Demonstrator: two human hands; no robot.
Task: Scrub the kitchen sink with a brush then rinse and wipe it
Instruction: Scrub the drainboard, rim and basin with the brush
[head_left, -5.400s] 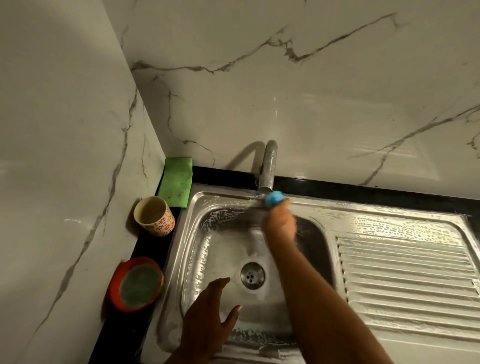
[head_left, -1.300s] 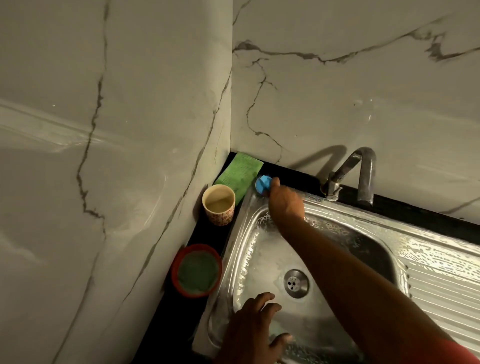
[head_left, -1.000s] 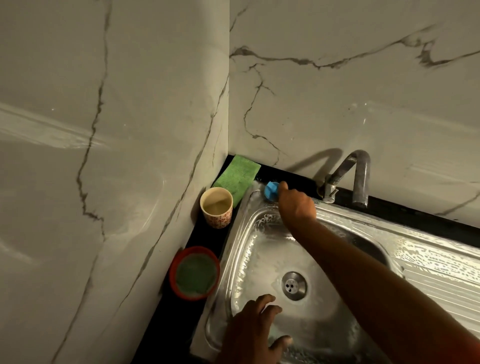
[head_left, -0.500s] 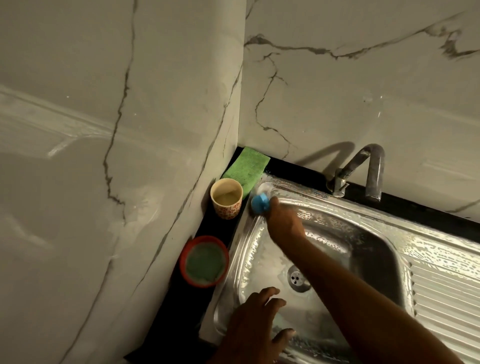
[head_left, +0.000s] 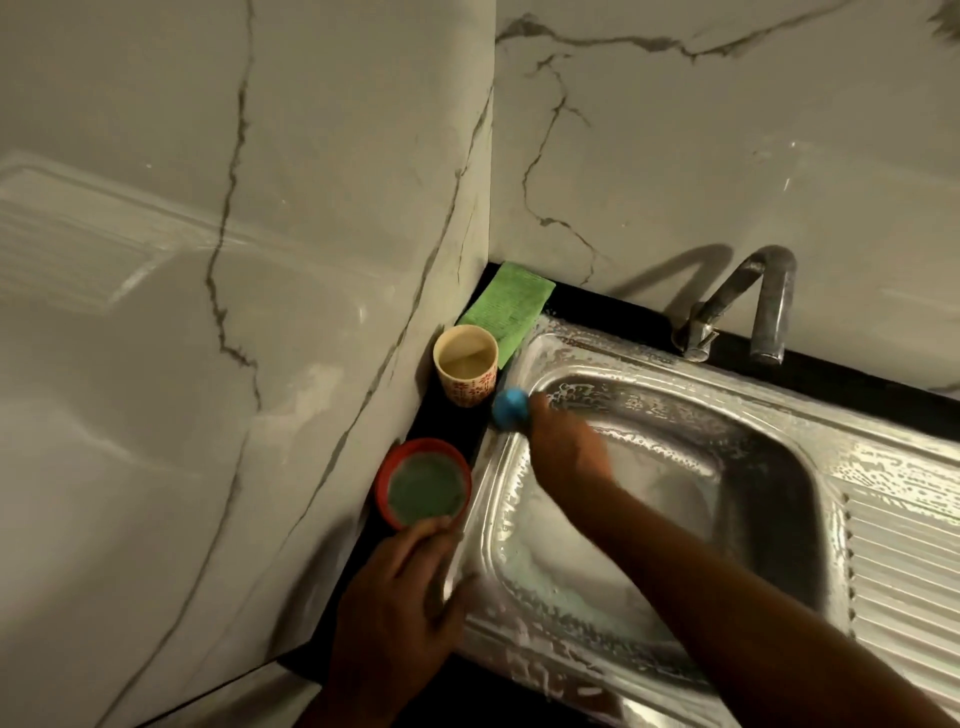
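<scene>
A steel sink (head_left: 769, 467) fills the lower right, its rim and bowl streaked with soap foam. My right hand (head_left: 566, 447) grips a blue brush (head_left: 510, 409) against the sink's left rim, near the back left corner. Only the brush's blue end shows past my fingers. My left hand (head_left: 400, 613) rests at the sink's front left corner, fingers spread over the rim and the black counter. It holds nothing. The drain is hidden behind my right forearm.
A patterned cup (head_left: 466, 366) and a red bowl (head_left: 423, 483) with green contents stand on the black counter strip left of the sink. A green cloth (head_left: 506, 306) lies in the back corner. The tap (head_left: 748, 312) stands behind the bowl. A ribbed drainboard (head_left: 904, 561) lies right.
My right hand has slid the brush from the back left corner down along the left rim. My left hand has moved left, from inside the bowl to the front left rim.
</scene>
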